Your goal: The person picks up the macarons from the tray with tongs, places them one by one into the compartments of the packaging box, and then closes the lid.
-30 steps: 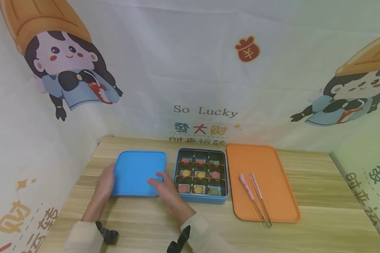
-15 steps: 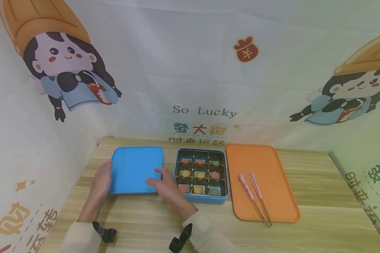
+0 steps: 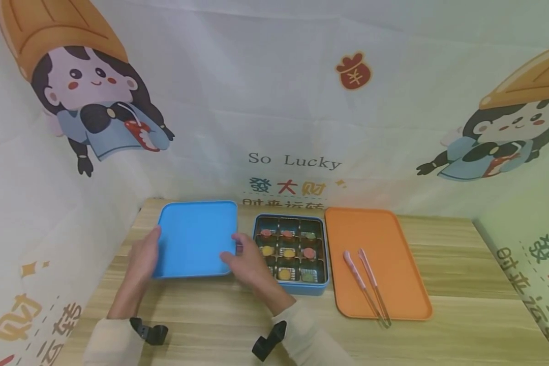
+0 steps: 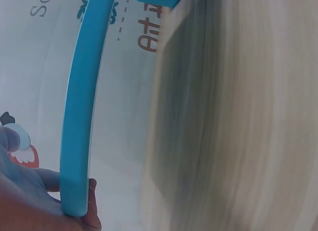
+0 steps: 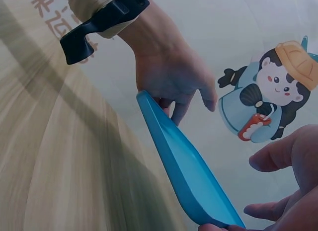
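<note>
A square blue lid (image 3: 194, 236) hangs above the left part of the table, tilted, with its shadow on the wood. My left hand (image 3: 142, 256) grips its left edge, thumb and fingers on opposite faces in the left wrist view. At the right edge, my right hand (image 3: 251, 262) pinches the lid, the thumb over the top and other fingers lower down. Just right of the lid stands a blue box (image 3: 295, 288) with a black divided insert. Small red, yellow and green round pieces sit in its compartments, and my right hand overlaps its left side in the head view.
An orange tray (image 3: 407, 284) lies right of the box. Tongs (image 3: 367, 284) with pink-tipped arms rest on it, their bent end over its front rim. A printed white cloth (image 3: 293, 117) closes off the back and sides of the wooden table (image 3: 201, 325).
Both hands have raised the blue lid off the table and tipped its far edge up. My right hand has shifted slightly right with it. Box, tray and tongs stay put.
</note>
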Demonstrator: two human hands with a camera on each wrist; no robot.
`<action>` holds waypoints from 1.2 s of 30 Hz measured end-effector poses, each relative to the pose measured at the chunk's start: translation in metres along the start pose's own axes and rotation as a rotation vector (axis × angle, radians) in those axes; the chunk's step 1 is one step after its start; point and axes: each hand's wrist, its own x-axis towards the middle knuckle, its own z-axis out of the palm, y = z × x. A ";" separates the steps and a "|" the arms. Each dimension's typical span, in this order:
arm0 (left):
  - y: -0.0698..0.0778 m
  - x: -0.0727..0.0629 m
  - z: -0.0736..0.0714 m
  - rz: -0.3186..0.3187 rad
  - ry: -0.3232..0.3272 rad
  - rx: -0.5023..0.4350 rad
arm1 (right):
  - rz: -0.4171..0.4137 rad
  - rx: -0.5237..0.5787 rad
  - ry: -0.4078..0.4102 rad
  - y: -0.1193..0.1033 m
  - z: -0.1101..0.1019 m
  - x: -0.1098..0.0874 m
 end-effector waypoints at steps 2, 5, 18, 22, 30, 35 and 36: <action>0.002 -0.001 0.001 0.016 0.000 -0.008 | -0.012 -0.015 0.022 0.000 -0.002 0.000; 0.005 -0.003 0.002 0.033 -0.012 -0.027 | -0.032 -0.026 0.035 -0.002 -0.008 -0.001; 0.022 -0.016 0.016 0.063 -0.030 -0.065 | -0.044 -0.040 0.027 0.004 -0.036 0.006; 0.027 -0.021 0.026 0.146 0.014 -0.050 | 0.000 -0.023 0.025 0.006 -0.045 0.006; 0.034 -0.025 0.040 0.250 0.024 0.040 | -0.049 0.008 0.085 0.016 -0.063 0.007; 0.039 -0.028 0.046 0.234 -0.049 0.026 | -0.014 0.032 0.088 0.018 -0.078 0.005; 0.040 -0.028 0.047 0.233 -0.053 0.030 | -0.003 0.022 0.098 0.017 -0.080 0.004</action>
